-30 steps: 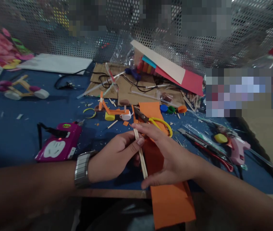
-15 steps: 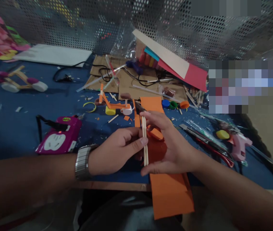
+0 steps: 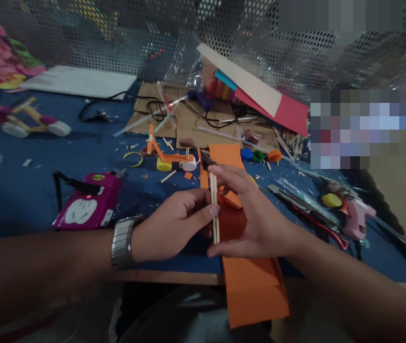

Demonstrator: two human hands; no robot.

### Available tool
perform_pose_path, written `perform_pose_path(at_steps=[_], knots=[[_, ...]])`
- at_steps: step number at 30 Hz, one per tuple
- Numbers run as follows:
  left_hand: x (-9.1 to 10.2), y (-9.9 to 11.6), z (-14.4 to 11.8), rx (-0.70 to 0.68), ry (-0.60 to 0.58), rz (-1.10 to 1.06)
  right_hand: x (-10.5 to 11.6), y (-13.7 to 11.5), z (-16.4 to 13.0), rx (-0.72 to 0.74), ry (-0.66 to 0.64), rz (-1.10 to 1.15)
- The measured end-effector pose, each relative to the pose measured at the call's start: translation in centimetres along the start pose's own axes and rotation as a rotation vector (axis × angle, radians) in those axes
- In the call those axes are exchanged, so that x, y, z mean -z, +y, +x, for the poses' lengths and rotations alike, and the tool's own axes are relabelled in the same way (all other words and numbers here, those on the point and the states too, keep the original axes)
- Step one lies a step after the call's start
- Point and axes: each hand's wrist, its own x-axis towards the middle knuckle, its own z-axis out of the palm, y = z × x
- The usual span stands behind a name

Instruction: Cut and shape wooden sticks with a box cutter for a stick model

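Observation:
Two thin wooden sticks (image 3: 215, 228) stand side by side, upright in the view, at the middle. My left hand (image 3: 177, 221) pinches them at mid-length, thumb on top. My right hand (image 3: 256, 219) spans their length, with the index fingertip at the far end and the thumb at the near end. Behind the right fingers show orange scissor-like handles (image 3: 232, 199) and a dark blade (image 3: 208, 161); whether that hand also grips them is hidden. Beneath lies a strip of orange paper (image 3: 256, 290), hanging over the table's front edge.
A small orange-framed model on bottle-cap wheels (image 3: 174, 157) stands beyond my hands. At left is a purple box (image 3: 88, 200) with a black cable. To the right are a cutter knife (image 3: 296, 205) and a pink glue gun (image 3: 357, 216). Cardboard (image 3: 188, 136) lies at the back.
My hands keep nearly the same pose. The sticks' near end and my right thumb have shifted very slightly.

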Motion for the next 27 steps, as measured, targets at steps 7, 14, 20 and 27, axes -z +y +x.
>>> perform_pose_path(at_steps=[7, 14, 20, 27], knots=[[-0.02, -0.13, -0.1, 0.013, -0.005, -0.002, -0.14, -0.14, 0.06, 0.014, 0.012, 0.0], [0.01, -0.4, -0.2, 0.058, 0.032, 0.054, -0.18, -0.37, 0.15, 0.016, 0.009, 0.003], [0.01, -0.36, -0.15, 0.066, 0.005, 0.098, -0.06, -0.21, 0.0, 0.012, -0.006, 0.025], [0.0, -0.64, -0.5, -0.014, -0.041, 0.168, 0.11, 0.23, -0.18, -0.2, 0.139, 0.249]])
